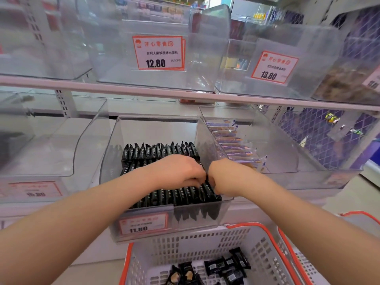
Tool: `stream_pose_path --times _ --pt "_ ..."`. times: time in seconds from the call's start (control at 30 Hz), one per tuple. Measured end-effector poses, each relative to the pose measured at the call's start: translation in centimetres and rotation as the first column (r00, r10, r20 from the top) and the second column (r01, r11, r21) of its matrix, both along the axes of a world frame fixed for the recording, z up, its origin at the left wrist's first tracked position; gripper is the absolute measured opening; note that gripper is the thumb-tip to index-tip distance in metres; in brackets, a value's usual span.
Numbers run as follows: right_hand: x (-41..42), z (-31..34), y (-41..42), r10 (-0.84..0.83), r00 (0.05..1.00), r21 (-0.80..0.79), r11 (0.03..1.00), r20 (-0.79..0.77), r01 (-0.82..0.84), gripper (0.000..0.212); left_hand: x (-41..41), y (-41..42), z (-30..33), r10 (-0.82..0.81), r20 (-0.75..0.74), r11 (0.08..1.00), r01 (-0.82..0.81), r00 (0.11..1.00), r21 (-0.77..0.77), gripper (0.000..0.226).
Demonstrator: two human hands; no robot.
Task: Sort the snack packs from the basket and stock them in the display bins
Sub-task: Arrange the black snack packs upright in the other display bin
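clear plastic bin is the anchor: black snack packs stand in tight rows inside so they face out. left hand and right hand meet over its front row, fingers curled, probably pinching a pack. basket with leftovers sits just below; store shelf above.

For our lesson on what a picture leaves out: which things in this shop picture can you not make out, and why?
- Fingertips of the left hand and right hand: curled down among the black packs, head view.
- Basket: cut off by the bottom edge.
- Far-left price tag: blurred.
- Small print on the 11.80 tag: too small.
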State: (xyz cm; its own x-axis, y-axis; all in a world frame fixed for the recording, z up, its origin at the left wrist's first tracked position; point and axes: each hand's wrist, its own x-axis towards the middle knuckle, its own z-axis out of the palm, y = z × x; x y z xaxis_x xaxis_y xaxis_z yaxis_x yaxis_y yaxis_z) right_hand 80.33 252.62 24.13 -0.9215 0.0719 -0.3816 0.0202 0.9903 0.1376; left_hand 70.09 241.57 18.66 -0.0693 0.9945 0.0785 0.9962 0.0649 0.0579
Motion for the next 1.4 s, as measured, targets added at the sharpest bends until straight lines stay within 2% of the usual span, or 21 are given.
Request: stream_pose_path --times 0.07,0.13,0.2,0.27,0.33,0.43,0.5,0.57,0.63,0.77,0.83,0.87,0.97,1.0,1.07,1.13,1.17,1.23,1.27,1.33,1.4 --pt "0.4 0.3 0.2 -0.057 0.997 -0.061 0.997 -0.045 0.054 0.017 0.8 0.5 -0.7 -0.035 0.013 0.991 0.036 0.999 -0.126 0.034" --pt "0.6 0.5 0.7 -0.084 0.991 -0.092 0.993 -0.101 0.075 0.024 1.4 1.1 -1.2 -0.075 0.017 0.984 0.077 0.997 -0.162 0.04" --pt "1.1 0.7 0.8 -0.081 0.991 -0.067 0.995 -0.11 0.074 0.028 1.8 1.3 -1.2 -0.113 -0.019 0.989 0.111 0.993 -0.101 0.033" --pt "1.6 0.7 0.6 -0.041 0.994 -0.02 0.999 -0.1 0.04 0.028 2.1 1.0 -1.0 -0.198 -0.092 0.979 0.201 0.976 0.03 0.017" --pt "1.8 0.7 0.5 -0.035 0.994 -0.022 0.999 -0.103 0.033 0.027 2.4 0.2 -1.0 -0.234 -0.118 0.961 0.248 0.965 0.124 0.014" --pt "1.8 0.5 0.4 -0.013 0.995 -0.006 1.0 -0.104 0.012 0.022 1.9 -1.1 0.5 -0.112 -0.013 0.966 0.112 0.994 0.235 0.011" --pt "1.4 0.2 0.1 -0.013 0.996 0.008 1.0 -0.089 0.014 0.011 0.5 -2.3 2.2 0.018 0.154 0.936 -0.071 0.988 0.345 0.009" --pt "0.8 -0.2 -0.6 0.022 1.0 0.04 0.999 -0.015 -0.021 0.027 -0.6 -3.8 3.5 0.089 0.235 0.912 -0.174 0.968 0.372 0.008" --pt "-0.1 -0.6 -1.4 0.071 0.991 0.091 0.993 0.114 -0.081 0.025 -0.9 -5.3 3.5 0.16 0.184 0.928 -0.212 0.97 0.308 0.008" --pt "-1.8 -1.8 -2.3 0.088 0.956 0.141 0.981 0.281 -0.132 0.043 0.4 -7.2 1.7 0.201 0.109 0.967 -0.215 0.973 0.137 0.011" --pt "-2.1 -2.3 -2.7 0.081 0.933 0.231 0.958 0.352 -0.171 0.061 0.7 -7.4 1.5 0.167 0.078 0.966 -0.179 0.983 0.185 0.011" --pt "-2.2 -2.5 -2.7 0.086 0.931 0.259 0.948 0.354 -0.186 0.061 0.7 -7.4 1.6 0.142 0.062 0.962 -0.152 0.988 0.229 0.01" --pt "-2.5 -3.4 -2.0 0.144 0.98 0.257 0.95 0.136 -0.175 0.032 0.7 -7.1 2.0 0.14 0.037 0.951 -0.144 0.99 0.274 0.009" --pt "-2.4 -3.6 -1.6 0.152 0.986 0.246 0.955 0.071 -0.165 0.031 0.7 -7.1 1.9 0.164 0.047 0.949 -0.171 0.985 0.264 0.011" --pt "-2.5 -3.9 -1.0 0.116 0.992 0.161 0.98 0.042 -0.121 0.027 0.7 -7.0 1.9 0.216 0.069 0.945 -0.226 0.974 0.236 0.014" --pt "-2.7 -3.1 -0.5 0.044 0.999 -0.037 0.998 0.016 -0.044 0.031 0.9 -7.1 1.9 0.246 0.086 0.937 -0.26 0.965 0.233 0.015" --pt "-2.7 -2.4 -0.3 -0.02 0.999 -0.212 0.977 -0.028 0.014 0.031 1.0 -7.2 1.9 0.251 0.104 0.928 -0.27 0.962 0.256 0.015" --pt "-2.3 -1.2 0.1 -0.127 0.987 -0.527 0.848 -0.101 0.055 0.028 1.5 -7.4 2.0 0.259 0.161 0.894 -0.3 0.952 0.332 0.013" --pt "-2.0 -1.0 0.3 -0.114 0.985 -0.534 0.845 -0.13 0.028 0.03 1.8 -7.5 2.1 0.268 0.182 0.876 -0.318 0.946 0.363 0.012" --pt "-1.5 -1.5 0.1 0.055 0.995 -0.207 0.976 -0.089 -0.072 0.041 2.5 -7.2 2.2 0.299 0.182 0.864 -0.346 0.937 0.365 0.014" --pt "-1.2 -2.3 -0.3 0.152 0.982 0.115 0.979 0.114 -0.165 0.046 2.9 -6.7 2.1 0.335 0.149 0.885 -0.365 0.93 0.288 0.018"
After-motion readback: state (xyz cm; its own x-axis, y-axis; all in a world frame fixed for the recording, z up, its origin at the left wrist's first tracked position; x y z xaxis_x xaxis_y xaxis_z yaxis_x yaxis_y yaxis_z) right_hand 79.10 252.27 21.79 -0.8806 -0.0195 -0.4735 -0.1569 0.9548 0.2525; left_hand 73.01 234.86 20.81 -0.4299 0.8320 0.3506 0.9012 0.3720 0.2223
